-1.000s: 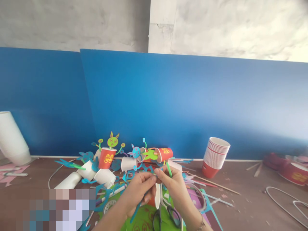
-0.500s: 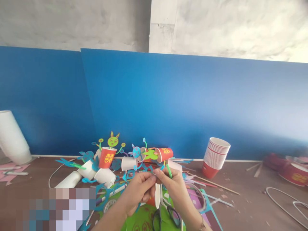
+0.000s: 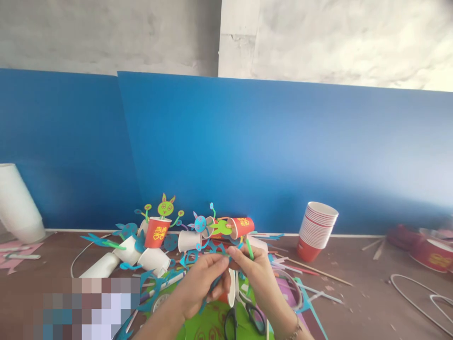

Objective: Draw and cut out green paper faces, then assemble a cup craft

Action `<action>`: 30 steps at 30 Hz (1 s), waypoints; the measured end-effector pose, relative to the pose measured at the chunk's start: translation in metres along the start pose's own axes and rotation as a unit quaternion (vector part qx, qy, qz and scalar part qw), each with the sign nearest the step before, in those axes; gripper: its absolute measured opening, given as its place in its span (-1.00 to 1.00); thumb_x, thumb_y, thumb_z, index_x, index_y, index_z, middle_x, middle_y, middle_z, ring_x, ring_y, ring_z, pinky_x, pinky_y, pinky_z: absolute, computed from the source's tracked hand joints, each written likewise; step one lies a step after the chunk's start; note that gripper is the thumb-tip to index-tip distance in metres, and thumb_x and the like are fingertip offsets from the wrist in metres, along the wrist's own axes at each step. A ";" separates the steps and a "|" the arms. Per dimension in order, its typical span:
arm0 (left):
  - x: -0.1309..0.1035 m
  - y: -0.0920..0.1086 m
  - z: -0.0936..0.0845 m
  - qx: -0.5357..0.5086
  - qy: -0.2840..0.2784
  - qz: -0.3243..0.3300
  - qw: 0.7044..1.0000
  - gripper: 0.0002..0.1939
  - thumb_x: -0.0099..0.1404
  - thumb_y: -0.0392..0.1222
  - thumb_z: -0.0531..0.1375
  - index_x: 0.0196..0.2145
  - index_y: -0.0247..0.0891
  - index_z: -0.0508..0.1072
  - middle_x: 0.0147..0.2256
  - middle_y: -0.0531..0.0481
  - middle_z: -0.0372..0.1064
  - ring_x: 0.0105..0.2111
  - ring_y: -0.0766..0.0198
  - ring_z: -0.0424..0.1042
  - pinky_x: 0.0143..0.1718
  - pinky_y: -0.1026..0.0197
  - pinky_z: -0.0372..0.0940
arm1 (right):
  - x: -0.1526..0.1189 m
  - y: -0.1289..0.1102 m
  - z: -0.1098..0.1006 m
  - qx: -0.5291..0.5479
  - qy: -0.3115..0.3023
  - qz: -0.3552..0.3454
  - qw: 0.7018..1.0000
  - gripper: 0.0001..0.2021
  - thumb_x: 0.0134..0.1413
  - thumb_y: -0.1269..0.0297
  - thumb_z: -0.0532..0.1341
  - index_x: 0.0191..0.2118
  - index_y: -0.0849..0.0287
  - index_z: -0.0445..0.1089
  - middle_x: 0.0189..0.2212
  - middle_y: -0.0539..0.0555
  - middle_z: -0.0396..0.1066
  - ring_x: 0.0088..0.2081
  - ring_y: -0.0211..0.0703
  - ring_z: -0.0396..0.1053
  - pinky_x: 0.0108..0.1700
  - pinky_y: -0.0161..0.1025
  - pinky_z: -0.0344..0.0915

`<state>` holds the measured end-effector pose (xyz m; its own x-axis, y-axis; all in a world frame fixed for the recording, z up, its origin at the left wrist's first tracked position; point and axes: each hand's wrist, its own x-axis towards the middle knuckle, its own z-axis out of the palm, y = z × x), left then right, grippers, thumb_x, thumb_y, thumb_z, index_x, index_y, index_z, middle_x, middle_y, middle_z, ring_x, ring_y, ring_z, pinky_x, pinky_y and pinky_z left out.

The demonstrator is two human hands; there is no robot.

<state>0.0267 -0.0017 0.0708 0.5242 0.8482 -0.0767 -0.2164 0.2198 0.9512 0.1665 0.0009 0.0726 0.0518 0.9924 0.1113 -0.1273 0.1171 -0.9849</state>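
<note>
My left hand [image 3: 208, 278] and my right hand [image 3: 253, 269] meet at the bottom centre, thumbs and fingertips pinched close together. Something small sits between the fingertips, too hidden to name; bits of blue show beside them. A bright green strip [image 3: 250, 249] stands up between the fingers of my right hand. Below the hands, a red paper cup [image 3: 230, 293] lies with its white rim to the right, partly covered by my left fingers. Black-handled scissors [image 3: 253, 314] lie under my right hand on a green sheet [image 3: 208, 321] with drawn outlines.
Decorated cups with paper rabbit figures, one a red cup [image 3: 158, 232], stand or lie behind the hands. A cup stack [image 3: 317, 231] is at right, white cups [image 3: 19, 203] at far left. A tape roll [image 3: 299, 295], sticks and cable lie right, before a blue panel [image 3: 247, 151].
Both hands stay together with only small finger movements. The green strip has shifted slightly and stands a little higher, and more blue shows beneath my left fingers.
</note>
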 end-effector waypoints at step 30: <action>0.001 0.002 -0.002 -0.014 0.006 -0.012 1.000 -0.63 0.16 0.10 0.19 -0.43 -0.33 0.37 -0.68 0.14 0.24 -0.78 0.56 -0.10 -0.71 0.36 -0.27 | -0.001 -0.005 0.000 0.017 -0.020 0.009 1.000 -0.68 -0.16 0.01 0.34 -0.48 0.21 0.47 -0.68 -0.07 0.22 -0.56 -0.29 0.12 -0.48 -0.34 0.08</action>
<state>0.0247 0.0004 0.0716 0.5203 0.8479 -0.1022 -0.2274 0.2529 0.9404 0.1672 -0.0006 0.0778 0.0099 0.9951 0.0988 -0.1608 0.0991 -0.9820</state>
